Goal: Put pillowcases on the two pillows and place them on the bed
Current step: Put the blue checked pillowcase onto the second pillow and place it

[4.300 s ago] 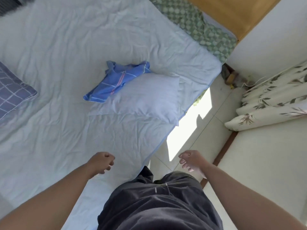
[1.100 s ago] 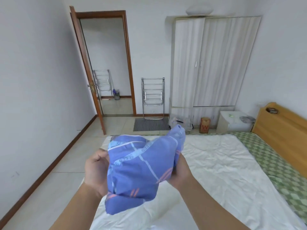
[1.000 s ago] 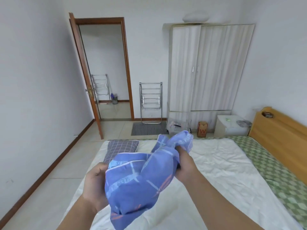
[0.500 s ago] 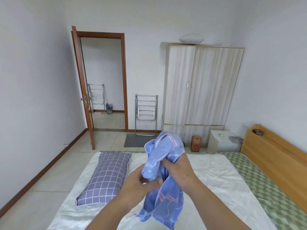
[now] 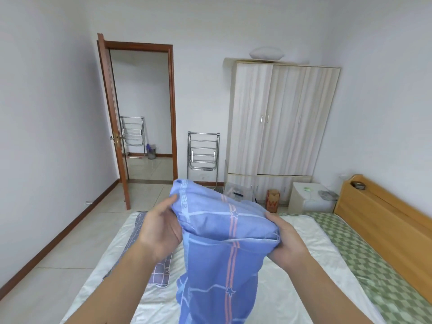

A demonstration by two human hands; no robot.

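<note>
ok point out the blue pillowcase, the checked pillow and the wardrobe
pillowcase (image 5: 219, 232): head view, on the fold held between both hands
pillow (image 5: 161, 274): head view, on its near corner
wardrobe (image 5: 280, 118): head view, on the middle door

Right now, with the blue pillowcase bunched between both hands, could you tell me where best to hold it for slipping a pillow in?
Grip the blue pillowcase at its hemmed edge, one hand on each side. The left hand already pinches the upper left end and the right hand holds the right end where the hem folds over. The rest hangs limp below, so that top edge looks like the mouth; whether it is open is hidden.
</note>
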